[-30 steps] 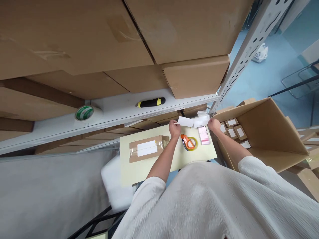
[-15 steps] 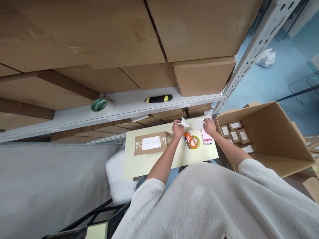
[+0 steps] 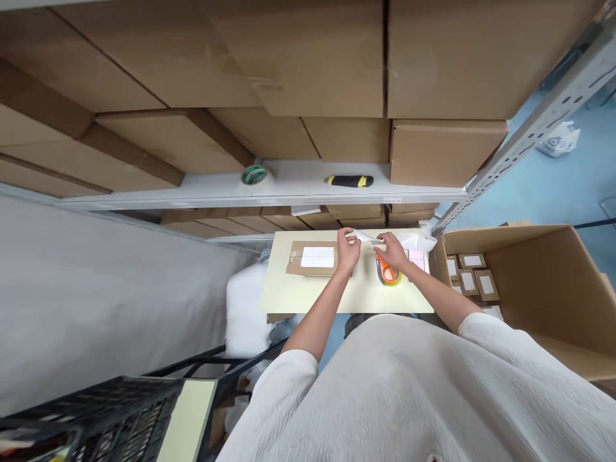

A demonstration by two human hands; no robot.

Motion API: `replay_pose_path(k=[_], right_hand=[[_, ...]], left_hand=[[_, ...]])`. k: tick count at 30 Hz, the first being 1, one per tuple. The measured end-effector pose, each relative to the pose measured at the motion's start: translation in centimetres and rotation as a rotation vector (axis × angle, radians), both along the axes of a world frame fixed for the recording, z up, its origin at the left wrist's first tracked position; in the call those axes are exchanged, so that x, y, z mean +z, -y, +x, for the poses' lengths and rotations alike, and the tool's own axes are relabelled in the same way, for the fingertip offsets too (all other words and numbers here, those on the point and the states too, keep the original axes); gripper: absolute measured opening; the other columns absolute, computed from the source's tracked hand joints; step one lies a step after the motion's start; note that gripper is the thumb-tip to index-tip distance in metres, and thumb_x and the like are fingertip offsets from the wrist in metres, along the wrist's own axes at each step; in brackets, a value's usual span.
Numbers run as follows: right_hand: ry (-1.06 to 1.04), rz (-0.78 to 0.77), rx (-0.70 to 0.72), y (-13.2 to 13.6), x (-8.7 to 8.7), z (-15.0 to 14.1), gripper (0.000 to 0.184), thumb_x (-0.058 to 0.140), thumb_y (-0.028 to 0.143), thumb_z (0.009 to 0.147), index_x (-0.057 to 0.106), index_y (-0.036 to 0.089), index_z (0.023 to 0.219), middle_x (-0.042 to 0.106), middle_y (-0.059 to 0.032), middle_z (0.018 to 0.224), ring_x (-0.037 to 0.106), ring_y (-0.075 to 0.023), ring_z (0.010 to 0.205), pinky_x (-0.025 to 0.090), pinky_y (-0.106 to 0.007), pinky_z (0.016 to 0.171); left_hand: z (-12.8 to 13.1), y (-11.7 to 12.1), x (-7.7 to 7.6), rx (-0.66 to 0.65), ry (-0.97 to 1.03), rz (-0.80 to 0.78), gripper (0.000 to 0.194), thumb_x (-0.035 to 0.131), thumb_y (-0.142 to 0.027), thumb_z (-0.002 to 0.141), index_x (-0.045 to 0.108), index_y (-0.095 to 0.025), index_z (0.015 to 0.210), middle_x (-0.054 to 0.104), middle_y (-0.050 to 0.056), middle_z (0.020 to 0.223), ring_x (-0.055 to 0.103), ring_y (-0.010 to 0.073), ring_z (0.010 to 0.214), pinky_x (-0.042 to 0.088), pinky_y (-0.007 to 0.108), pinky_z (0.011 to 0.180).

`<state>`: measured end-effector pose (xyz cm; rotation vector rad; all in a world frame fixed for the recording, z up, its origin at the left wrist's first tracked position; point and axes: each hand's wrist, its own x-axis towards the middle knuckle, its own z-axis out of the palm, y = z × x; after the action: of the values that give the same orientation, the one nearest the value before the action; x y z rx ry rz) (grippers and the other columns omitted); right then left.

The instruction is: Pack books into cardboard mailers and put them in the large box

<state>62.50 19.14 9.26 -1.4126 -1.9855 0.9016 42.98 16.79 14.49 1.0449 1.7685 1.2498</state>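
Head view: a big open carton [image 3: 543, 282] with small labelled boxes [image 3: 468, 280] inside stands right of a pale table [image 3: 298, 300], where a brown parcel [image 3: 315, 256] lies beside the left hand [image 3: 348, 249], whose thumb and fingers pinch white paper [image 3: 418, 242]; the right hand [image 3: 393, 250] grasps it close by, its length trailing toward the carton; an orange tape dispenser [image 3: 387, 271] sits just beneath the right hand

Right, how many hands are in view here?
2. The left hand pinches white paper, just right of the labelled box; the right hand is at that paper too, its grip unclear, partly covering the orange-and-yellow item.
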Motion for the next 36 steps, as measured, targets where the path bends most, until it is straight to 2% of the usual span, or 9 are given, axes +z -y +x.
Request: replay_pose_path(k=[3, 7, 10, 14, 20, 25, 27, 30, 36], right_hand=[[-0.075, 0.015, 0.003, 0.3, 2.3, -2.6, 0.013, 0.056, 0.027, 0.098, 0.067, 0.025, 0.104, 0.069, -0.0082, 0.114, 0.065, -0.0260, 0.108, 0.053, -0.041, 0.101], [-0.202, -0.034, 0.059, 0.8, 5.1, -6.4, 0.013, 0.056, 0.033, 0.097, 0.067, 0.025, 0.098, 0.072, -0.0060, 0.107, 0.065, -0.0237, 0.105, 0.053, -0.039, 0.100], [-0.302, -0.121, 0.026, 1.2, 6.3, -9.8, 0.019, 0.059, 0.042, 0.094, 0.067, 0.025, 0.100, 0.070, -0.0020, 0.095, 0.063, -0.0204, 0.088, 0.054, -0.035, 0.087], [-0.361, -0.289, -0.071, 2.0, 6.8, -13.8, 0.028, 0.065, 0.048, 0.085, 0.066, 0.025, 0.100, 0.052, 0.0064, 0.070, 0.051, -0.0170, 0.067, 0.047, -0.030, 0.067], [-0.392, -0.364, -0.147, 3.7, 7.0, -17.6, 0.025, 0.069, 0.046, 0.078, 0.063, 0.024, 0.088, 0.054, 0.0054, 0.071, 0.051, -0.0159, 0.069, 0.047, -0.030, 0.068], [-0.350, -0.381, -0.193, 5.0, 6.2, -19.3, 0.022, 0.066, 0.042, 0.079, 0.063, 0.023, 0.089, 0.059, 0.0046, 0.074, 0.055, -0.0161, 0.072, 0.049, -0.029, 0.070], [-0.277, -0.356, -0.226, 5.3, 5.6, -19.7, 0.021, 0.064, 0.037, 0.079, 0.065, 0.023, 0.095, 0.061, 0.0042, 0.077, 0.058, -0.0168, 0.073, 0.051, -0.030, 0.072], [-0.149, -0.301, -0.301, 5.5, 4.8, -20.1, 0.037, 0.064, 0.029, 0.078, 0.068, 0.023, 0.115, 0.068, 0.0012, 0.091, 0.063, -0.0176, 0.078, 0.056, -0.032, 0.081], [0.027, -0.265, -0.371, 5.8, 3.0, -20.4, 0.064, 0.066, 0.023, 0.081, 0.057, 0.024, 0.145, 0.070, -0.0032, 0.112, 0.068, -0.0189, 0.088, 0.060, -0.038, 0.094]], left_hand=[[-3.0, 1.4, 0.3, 0.087, -0.018, 0.005, 0.051, 0.059, -0.006, 0.080, 0.053, -0.029, 0.126, 0.063, 0.007, 0.140, 0.065, 0.0212, 0.128, 0.057, 0.033, 0.099], [-8.0, 2.8, 0.1, 0.192, -0.020, 0.025, 0.061, 0.052, -0.004, 0.081, 0.050, -0.030, 0.136, 0.063, 0.008, 0.146, 0.069, 0.0194, 0.127, 0.058, 0.033, 0.100], [-11.4, 3.5, 0.0, 0.225, 0.029, 0.022, 0.049, 0.053, -0.010, 0.090, 0.052, -0.029, 0.135, 0.070, 0.008, 0.134, 0.072, 0.0184, 0.120, 0.058, 0.033, 0.102], [-15.3, 4.5, -0.1, 0.233, 0.131, -0.023, 0.025, 0.057, -0.020, 0.097, 0.057, -0.027, 0.122, 0.074, 0.005, 0.117, 0.074, 0.0180, 0.109, 0.058, 0.033, 0.102], [-20.3, 5.4, -1.4, 0.079, 0.177, -0.034, 0.046, 0.063, -0.002, 0.083, 0.057, -0.025, 0.122, 0.072, 0.004, 0.112, 0.072, 0.0147, 0.101, 0.059, 0.030, 0.095], [-22.2, 5.3, -2.5, -0.005, 0.150, -0.095, 0.047, 0.069, -0.003, 0.082, 0.060, -0.023, 0.123, 0.069, 0.002, 0.103, 0.068, 0.0125, 0.082, 0.058, 0.030, 0.086], [-22.5, 5.2, -2.6, -0.028, 0.125, -0.094, 0.047, 0.071, -0.003, 0.083, 0.061, -0.023, 0.125, 0.069, 0.001, 0.100, 0.067, 0.0127, 0.080, 0.057, 0.030, 0.085], [-22.8, 5.4, -2.7, -0.068, 0.061, -0.092, 0.049, 0.072, -0.004, 0.085, 0.061, -0.024, 0.129, 0.070, 0.001, 0.102, 0.067, 0.0127, 0.078, 0.055, 0.030, 0.083], [-22.8, 6.3, -3.8, -0.136, -0.089, -0.070, 0.060, 0.071, -0.003, 0.084, 0.062, -0.027, 0.138, 0.070, 0.002, 0.108, 0.066, 0.0147, 0.076, 0.056, 0.033, 0.085]])
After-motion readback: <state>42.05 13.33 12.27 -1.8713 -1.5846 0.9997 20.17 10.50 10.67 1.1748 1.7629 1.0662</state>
